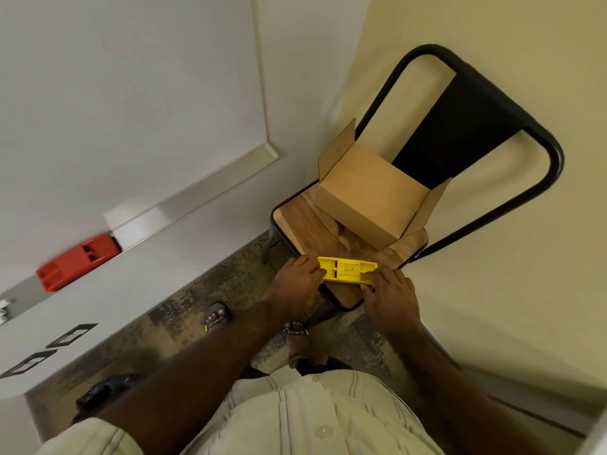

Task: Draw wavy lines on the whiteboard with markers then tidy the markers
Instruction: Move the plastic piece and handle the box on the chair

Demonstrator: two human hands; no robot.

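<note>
1. The whiteboard [124, 87] fills the wall on the left with no lines visible on the part I can see, so I judge the drawing has not started; its tray [197, 195] carries a red holder [77, 262] near its lower end.
2. The chair [331, 238] stands in the corner, and an open box [377, 195] sits at the back of its seat.
3. A yellow case [348, 270] lies along the seat's front edge. I take it for the marker pack, though no markers show.
4. To open it well, keep it pressed flat on the seat, steady one end and work the other, so nothing spills to the floor.
5. Both arms reach down and forward from the body, forearms nearly parallel.
6. The left hand [297, 279] grips the case's left end, fingers curled over it.
7. The right hand [389, 292] pinches the right end, knuckles up, fingertips on the front edge.
</note>
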